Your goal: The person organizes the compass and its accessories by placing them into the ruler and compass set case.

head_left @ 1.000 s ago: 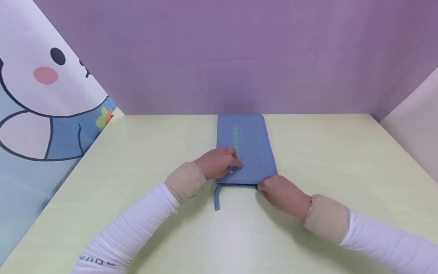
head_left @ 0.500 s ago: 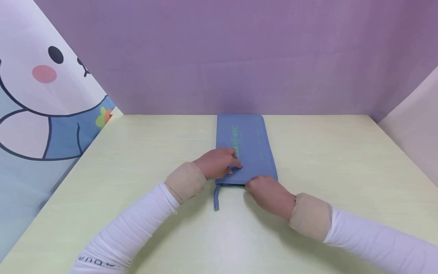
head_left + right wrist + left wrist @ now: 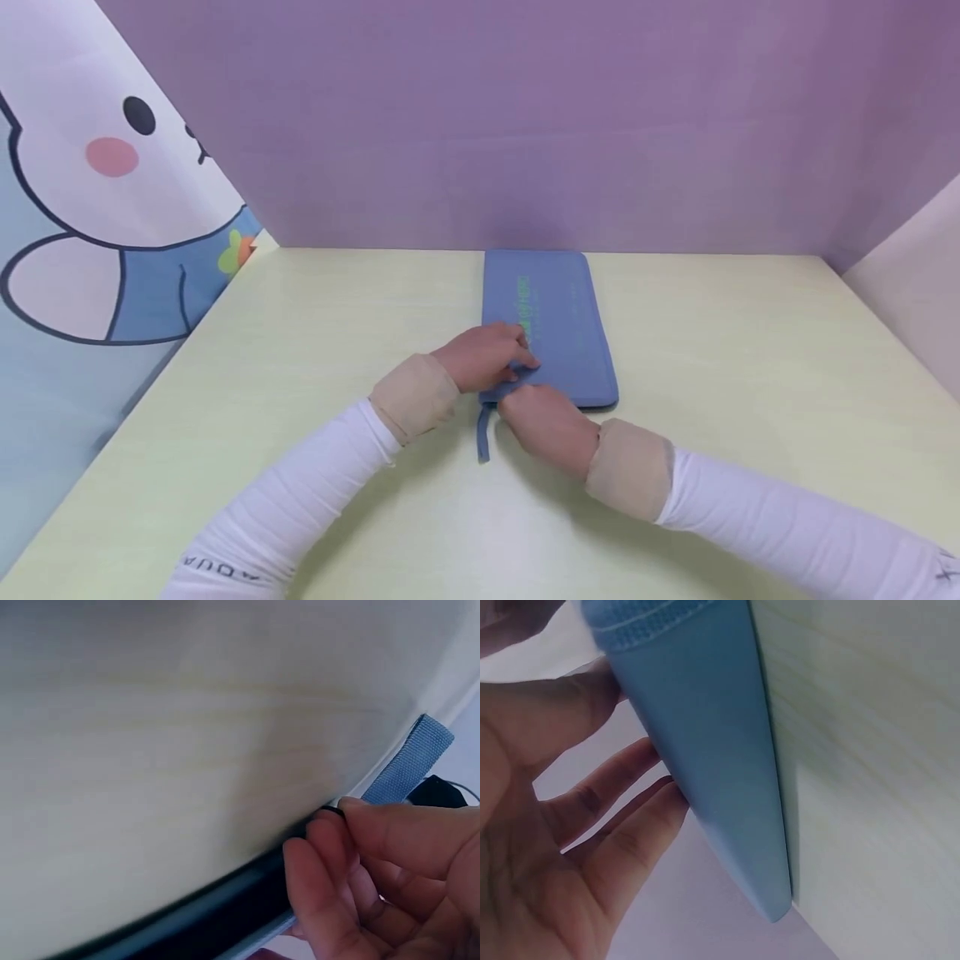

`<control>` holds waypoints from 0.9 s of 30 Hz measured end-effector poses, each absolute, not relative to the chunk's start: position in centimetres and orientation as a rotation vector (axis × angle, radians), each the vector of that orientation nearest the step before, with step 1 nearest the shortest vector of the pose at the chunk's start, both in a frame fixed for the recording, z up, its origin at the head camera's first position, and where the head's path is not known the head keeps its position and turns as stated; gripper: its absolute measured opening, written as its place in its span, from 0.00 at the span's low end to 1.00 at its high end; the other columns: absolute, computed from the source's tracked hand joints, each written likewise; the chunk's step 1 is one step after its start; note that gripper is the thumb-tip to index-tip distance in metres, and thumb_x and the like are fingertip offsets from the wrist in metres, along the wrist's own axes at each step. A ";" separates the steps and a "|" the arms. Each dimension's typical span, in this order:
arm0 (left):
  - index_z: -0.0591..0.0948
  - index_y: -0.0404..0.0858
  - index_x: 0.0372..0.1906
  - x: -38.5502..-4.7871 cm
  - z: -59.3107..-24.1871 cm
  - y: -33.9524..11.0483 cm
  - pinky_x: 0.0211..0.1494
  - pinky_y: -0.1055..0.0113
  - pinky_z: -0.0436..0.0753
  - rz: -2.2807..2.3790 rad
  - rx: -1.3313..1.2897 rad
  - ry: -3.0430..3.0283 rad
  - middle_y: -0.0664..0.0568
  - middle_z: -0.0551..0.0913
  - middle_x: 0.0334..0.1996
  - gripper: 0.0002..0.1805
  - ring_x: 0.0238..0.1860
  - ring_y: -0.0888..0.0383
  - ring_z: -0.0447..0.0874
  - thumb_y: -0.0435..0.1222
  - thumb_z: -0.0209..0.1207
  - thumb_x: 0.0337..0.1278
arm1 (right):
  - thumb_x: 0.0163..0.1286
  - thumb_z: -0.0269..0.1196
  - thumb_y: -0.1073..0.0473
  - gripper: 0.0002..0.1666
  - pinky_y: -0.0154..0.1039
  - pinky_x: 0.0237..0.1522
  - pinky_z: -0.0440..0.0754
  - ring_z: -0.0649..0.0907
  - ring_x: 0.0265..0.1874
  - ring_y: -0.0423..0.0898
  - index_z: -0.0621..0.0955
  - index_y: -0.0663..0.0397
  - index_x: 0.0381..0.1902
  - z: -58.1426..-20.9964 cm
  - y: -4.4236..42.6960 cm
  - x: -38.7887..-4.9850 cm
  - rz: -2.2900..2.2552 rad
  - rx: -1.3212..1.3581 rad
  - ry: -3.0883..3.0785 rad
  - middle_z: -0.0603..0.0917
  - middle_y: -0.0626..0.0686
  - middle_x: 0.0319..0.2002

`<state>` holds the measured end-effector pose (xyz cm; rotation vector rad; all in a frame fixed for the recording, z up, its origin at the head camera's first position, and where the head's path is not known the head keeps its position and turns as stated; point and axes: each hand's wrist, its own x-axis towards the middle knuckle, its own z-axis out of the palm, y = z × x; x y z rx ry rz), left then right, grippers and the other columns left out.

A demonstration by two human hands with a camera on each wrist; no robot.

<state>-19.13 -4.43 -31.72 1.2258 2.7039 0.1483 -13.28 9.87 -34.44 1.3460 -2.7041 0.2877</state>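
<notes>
A flat blue zip pouch (image 3: 573,333) with green lettering lies on the table, its far end at the purple backdrop. My left hand (image 3: 486,358) rests on its near left part, and in the left wrist view the fingertips (image 3: 676,796) touch the pouch's top with the fingers fairly straight. At the near edge, close to the left corner, my right hand (image 3: 546,427) pinches a small black zipper pull (image 3: 334,811), mostly covered by thumb and finger. A dark band runs along the pouch edge behind that hand. The blue strap loop (image 3: 483,437) hangs from the near left corner.
The pale wood-grain table (image 3: 360,308) extends on both sides of the pouch. A purple cloth backdrop (image 3: 525,125) stands along its far edge. A cartoon-printed curtain (image 3: 67,200) borders the left, and a pale panel (image 3: 911,292) borders the right.
My right hand has slid left along the pouch's near edge with the zipper pull, from the right corner to near the strap. My left hand has stayed in place on the pouch.
</notes>
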 end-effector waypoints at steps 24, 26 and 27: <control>0.80 0.45 0.56 -18.9 -31.6 -4.2 0.49 0.63 0.75 0.124 1.214 2.711 0.48 0.76 0.46 0.18 0.47 0.52 0.75 0.32 0.56 0.62 | 0.59 0.59 0.72 0.12 0.37 0.18 0.74 0.79 0.19 0.49 0.75 0.58 0.18 -34.0 9.5 -13.3 0.512 1.261 -2.791 0.76 0.52 0.17; 0.80 0.46 0.56 -18.8 -31.9 -4.4 0.49 0.63 0.75 0.129 1.210 2.722 0.48 0.76 0.46 0.18 0.47 0.52 0.74 0.32 0.56 0.63 | 0.58 0.60 0.71 0.11 0.37 0.18 0.74 0.78 0.18 0.48 0.75 0.58 0.17 -33.9 9.4 -13.4 0.528 1.251 -2.817 0.76 0.52 0.16; 0.79 0.45 0.57 -18.7 -32.1 -4.5 0.49 0.63 0.75 0.127 1.221 2.728 0.48 0.76 0.47 0.18 0.47 0.52 0.74 0.32 0.55 0.63 | 0.57 0.61 0.71 0.12 0.37 0.18 0.73 0.78 0.17 0.47 0.75 0.58 0.17 -33.9 9.4 -13.4 0.540 1.245 -2.840 0.75 0.51 0.15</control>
